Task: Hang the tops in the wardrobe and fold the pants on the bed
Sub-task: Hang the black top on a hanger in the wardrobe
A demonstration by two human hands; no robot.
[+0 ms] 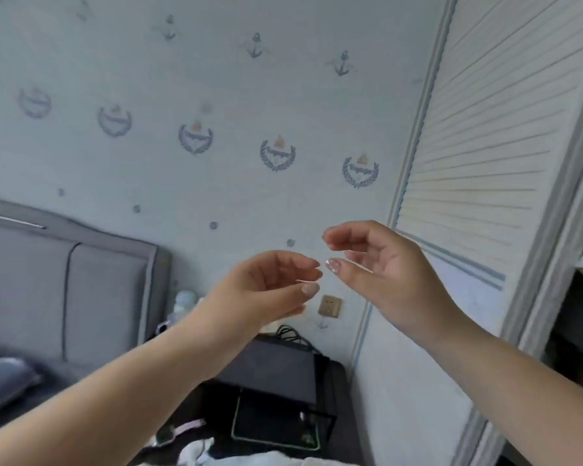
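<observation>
Before wallpapered wall (pixel 216 79), both hands (pixel 270 284) (pixel 381 260) raised, loosely curled, empty; wardrobe door (pixel 478 129) right, headboard (pixel 64 280) left

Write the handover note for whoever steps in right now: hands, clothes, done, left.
Left hand: raised, fingers loosely curved, holding nothing.
Right hand: raised beside it, also holding nothing.
Wardrobe: on the right, louvred sliding door, dark opening at its far right edge.
Bed: on the left, grey headboard.
White fabric at the bottom edge; cannot tell which garment.
Done: cannot tell from this view.
Left: pick up a garment; tops to the wardrobe, pants folded on the bed.
</observation>
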